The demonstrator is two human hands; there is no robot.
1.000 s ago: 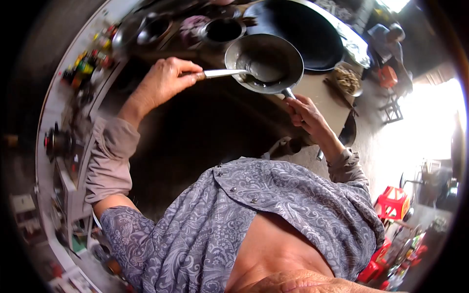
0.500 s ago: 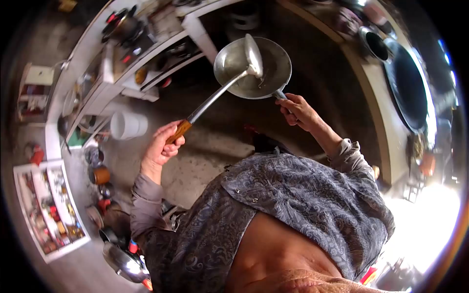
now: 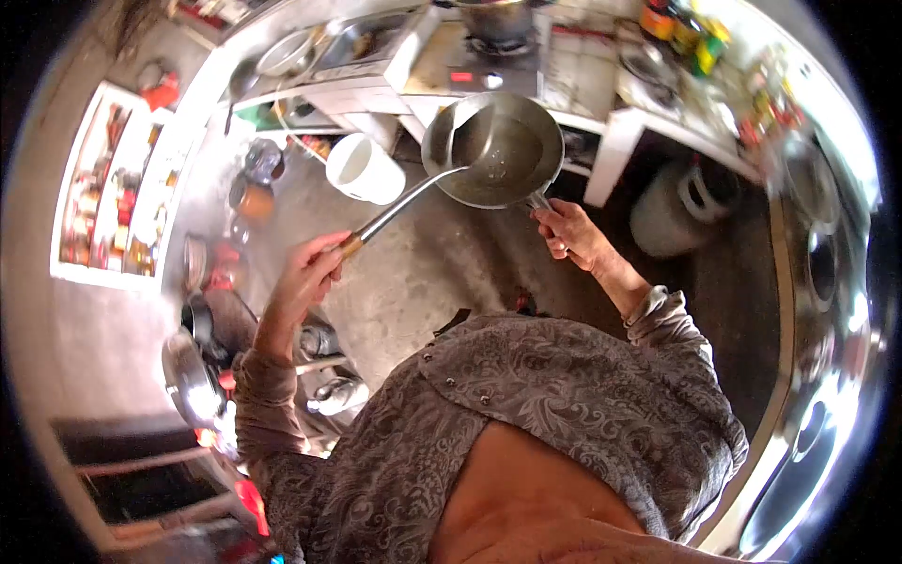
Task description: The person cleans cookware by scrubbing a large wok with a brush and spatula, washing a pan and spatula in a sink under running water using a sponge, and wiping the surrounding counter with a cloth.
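My left hand (image 3: pixel 305 273) is closed around the wooden handle of a long metal spatula (image 3: pixel 402 204). The spatula reaches up and to the right, its broad head inside a round metal frying pan (image 3: pixel 528 164). Whether the head touches the pan's bottom, I cannot tell. The pan's short handle is gripped in my right hand (image 3: pixel 573 232), which holds the pan up in front of me, above the floor. A little shiny liquid or residue shows in the pan.
Beyond the pan, a pot sits on a stove (image 3: pixel 495 75) on the counter. A white bucket (image 3: pixel 365 169) stands on the floor at left, a gas cylinder (image 3: pixel 678 211) under the right counter. A lit shelf (image 3: pixel 113 188) with jars is far left; pots lie below it.
My view has swung to the right, bringing the stove, counter and gas cylinder into sight. Both hands keep their grips, and the spatula head still lies within the pan.
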